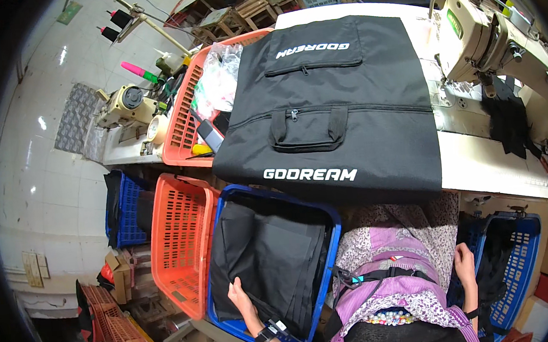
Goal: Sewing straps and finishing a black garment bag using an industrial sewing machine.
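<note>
Where the far left side begins, a cream sewing machine (pixel 130 99) stands beside an upright orange basket (pixel 179 130) that holds a clear plastic bag (pixel 220 79) and small tools. Below it, a second orange basket (pixel 179 244) leans on its side, against a blue basket (pixel 329 265). Folded black cloth (pixel 276 253) fills this blue basket in flat, overlapping layers. At the cloth's lower left edge lies the left hand (pixel 239 297), touching it with the fingertips; I cannot tell whether finger and thumb close on a layer. A dark watch (pixel 270 332) circles that wrist.

Above the blue basket, a large black bag (pixel 387 150) with pale lettering, a zipped pocket and short handles lies flat, spread over the white counter (pixel 496 162) and partly over the upper orange basket. Beside the person's lap, well apart from the left one, hangs the right hand (pixel 464 264), fingers loosely bent; whether they grip anything cannot be told. Just right of it stands another blue basket (pixel 516 271) with dark cloth inside, and above, a larger sewing machine (pixel 474 39) sits on the counter.
</note>
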Demonstrator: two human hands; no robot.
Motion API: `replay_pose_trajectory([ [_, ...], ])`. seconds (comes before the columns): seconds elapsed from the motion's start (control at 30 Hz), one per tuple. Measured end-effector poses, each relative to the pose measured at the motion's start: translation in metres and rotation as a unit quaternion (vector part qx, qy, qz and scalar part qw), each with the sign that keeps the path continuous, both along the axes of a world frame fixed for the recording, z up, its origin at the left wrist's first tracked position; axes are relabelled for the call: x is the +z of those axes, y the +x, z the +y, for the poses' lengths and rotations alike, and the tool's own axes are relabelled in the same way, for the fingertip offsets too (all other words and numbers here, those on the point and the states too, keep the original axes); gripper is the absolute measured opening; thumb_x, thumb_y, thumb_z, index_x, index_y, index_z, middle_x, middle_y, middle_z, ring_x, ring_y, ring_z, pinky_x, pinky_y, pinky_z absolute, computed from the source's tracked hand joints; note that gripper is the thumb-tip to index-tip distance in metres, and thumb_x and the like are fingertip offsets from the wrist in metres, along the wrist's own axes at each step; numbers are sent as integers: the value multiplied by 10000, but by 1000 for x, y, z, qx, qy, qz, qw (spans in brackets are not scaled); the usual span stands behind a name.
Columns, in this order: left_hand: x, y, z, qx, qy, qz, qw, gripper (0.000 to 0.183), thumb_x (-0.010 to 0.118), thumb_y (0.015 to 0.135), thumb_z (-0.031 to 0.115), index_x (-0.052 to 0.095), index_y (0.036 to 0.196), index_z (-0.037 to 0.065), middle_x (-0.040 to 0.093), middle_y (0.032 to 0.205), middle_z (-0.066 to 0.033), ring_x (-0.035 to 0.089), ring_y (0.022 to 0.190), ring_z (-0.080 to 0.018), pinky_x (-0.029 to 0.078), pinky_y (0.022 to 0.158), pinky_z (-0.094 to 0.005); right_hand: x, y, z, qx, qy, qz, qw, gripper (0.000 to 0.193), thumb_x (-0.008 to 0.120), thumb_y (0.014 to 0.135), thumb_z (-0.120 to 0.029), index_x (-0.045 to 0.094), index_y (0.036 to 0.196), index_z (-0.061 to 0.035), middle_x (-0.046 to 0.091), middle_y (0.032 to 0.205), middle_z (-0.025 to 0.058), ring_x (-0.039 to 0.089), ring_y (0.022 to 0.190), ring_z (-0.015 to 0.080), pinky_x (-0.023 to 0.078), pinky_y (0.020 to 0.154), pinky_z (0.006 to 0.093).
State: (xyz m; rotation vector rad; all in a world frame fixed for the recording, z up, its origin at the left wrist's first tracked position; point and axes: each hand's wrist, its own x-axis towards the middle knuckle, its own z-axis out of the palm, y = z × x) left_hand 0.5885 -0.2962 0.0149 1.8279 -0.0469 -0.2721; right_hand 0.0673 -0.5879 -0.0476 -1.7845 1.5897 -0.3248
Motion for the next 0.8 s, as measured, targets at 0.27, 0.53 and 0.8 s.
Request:
replay_pose_trajectory([
  [0.27,2,-6,4,96,87,-12,991,527,521,959,334,521,1269,-93,479,1329,-180,446,1260,-250,321,1072,-349,37,49,-26,-33,-74,-25,996,216,582,928,-174,519,993,22,536,892,144,548,768,290,460,723,350],
  [0.53,-9,-1,12,-87,177,1,980,240,571,886,245,583,814,16,407,692,58,380,630,-59,291,554,-249,-8,48,-66,48,-50,252,965,377,692,816,-314,602,962,21,617,904,274,598,898,430,470,775,499],
  [0.8,17,-28,-49,-372,282,64,882,666,716,857,287,450,1381,-26,354,1491,-224,394,1360,-288,315,1103,-340,-1,53,-85,34,-29,106,993,316,696,768,-218,652,933,48,646,881,285,615,890,459,492,760,493],
])
